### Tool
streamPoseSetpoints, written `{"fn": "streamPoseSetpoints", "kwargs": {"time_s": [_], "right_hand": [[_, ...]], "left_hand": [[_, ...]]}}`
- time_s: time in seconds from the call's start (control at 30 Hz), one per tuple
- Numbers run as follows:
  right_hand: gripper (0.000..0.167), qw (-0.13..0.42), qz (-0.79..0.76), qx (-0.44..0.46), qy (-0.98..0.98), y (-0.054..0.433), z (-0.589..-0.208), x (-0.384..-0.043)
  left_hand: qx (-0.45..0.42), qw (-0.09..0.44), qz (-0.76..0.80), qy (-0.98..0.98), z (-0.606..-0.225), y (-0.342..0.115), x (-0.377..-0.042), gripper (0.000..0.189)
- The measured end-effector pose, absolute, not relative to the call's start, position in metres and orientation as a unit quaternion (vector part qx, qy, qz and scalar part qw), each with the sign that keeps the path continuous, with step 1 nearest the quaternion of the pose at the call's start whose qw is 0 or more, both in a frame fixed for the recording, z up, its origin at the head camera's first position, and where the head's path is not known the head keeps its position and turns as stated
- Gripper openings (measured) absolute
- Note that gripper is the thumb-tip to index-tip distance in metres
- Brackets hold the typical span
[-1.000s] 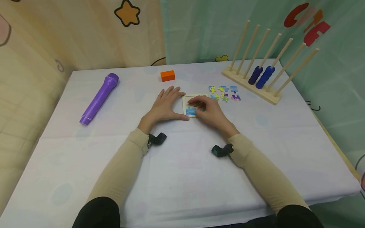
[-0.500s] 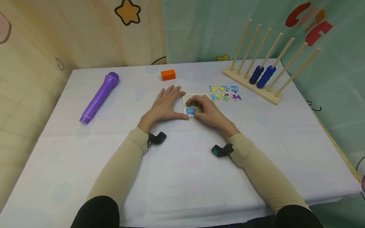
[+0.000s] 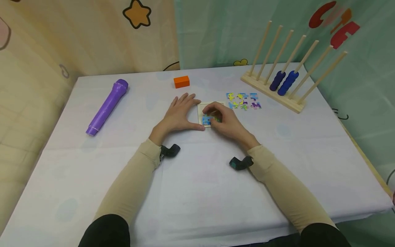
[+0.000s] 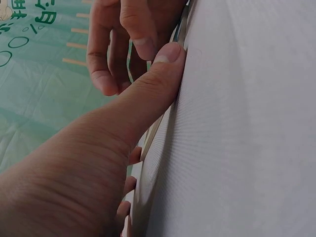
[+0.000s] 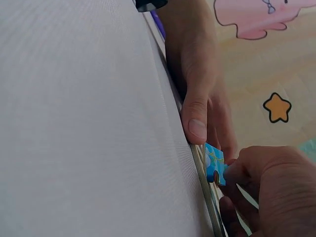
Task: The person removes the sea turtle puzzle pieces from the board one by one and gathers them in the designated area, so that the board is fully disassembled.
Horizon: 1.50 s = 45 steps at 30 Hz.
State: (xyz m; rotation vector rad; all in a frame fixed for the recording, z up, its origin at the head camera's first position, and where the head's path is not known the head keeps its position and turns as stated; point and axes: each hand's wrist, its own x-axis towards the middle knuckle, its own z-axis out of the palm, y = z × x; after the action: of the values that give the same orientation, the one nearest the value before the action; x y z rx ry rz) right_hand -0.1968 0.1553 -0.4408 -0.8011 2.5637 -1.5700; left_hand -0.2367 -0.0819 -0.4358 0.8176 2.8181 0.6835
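Inventory: two hands, one purple tube, one orange block, one puzzle board, six loose pieces, one held piece, one rack, seven pegs, two bead stacks.

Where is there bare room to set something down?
Bare cloth: between purple tube and left sleeve, between peg stand and right sleeve, and between both sleeves. Crowded: the puzzle board, with left grip at its edge, right grip over it, loose pieces nearby.

Chinese characters on green curtain
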Motion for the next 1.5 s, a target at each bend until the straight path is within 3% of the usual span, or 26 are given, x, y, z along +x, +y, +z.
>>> {"fn": "streamPoseSetpoints", "kwargs": {"time_s": [0.23,0.6,0.9,1.07,1.2,1.5], "right_hand": [[0.028,-0.03,-0.519,-0.253,0.816,0.156,-0.441,-0.194],[0.022,-0.046,-0.54,-0.19,0.819,0.159,-0.438,-0.194],[0.023,-0.056,-0.524,-0.078,0.846,0.203,-0.417,-0.191],[0.021,-0.03,-0.479,-0.034,0.877,0.225,-0.415,-0.188],[0.02,-0.014,-0.438,-0.038,0.898,0.228,-0.418,-0.188],[0.017,-0.052,-0.403,-0.046,0.912,0.229,-0.422,-0.188]], "left_hand": [[0.27,0.064,0.225,0.934,-0.435,-0.081,-0.238,0.106],[0.265,0.066,0.222,0.936,-0.435,-0.084,-0.236,0.107],[0.263,0.073,0.222,0.936,-0.437,-0.082,-0.235,0.107],[0.266,0.072,0.221,0.936,-0.438,-0.081,-0.237,0.107],[0.264,0.072,0.218,0.937,-0.439,-0.082,-0.237,0.107],[0.265,0.068,0.223,0.936,-0.44,-0.081,-0.238,0.106]]}}
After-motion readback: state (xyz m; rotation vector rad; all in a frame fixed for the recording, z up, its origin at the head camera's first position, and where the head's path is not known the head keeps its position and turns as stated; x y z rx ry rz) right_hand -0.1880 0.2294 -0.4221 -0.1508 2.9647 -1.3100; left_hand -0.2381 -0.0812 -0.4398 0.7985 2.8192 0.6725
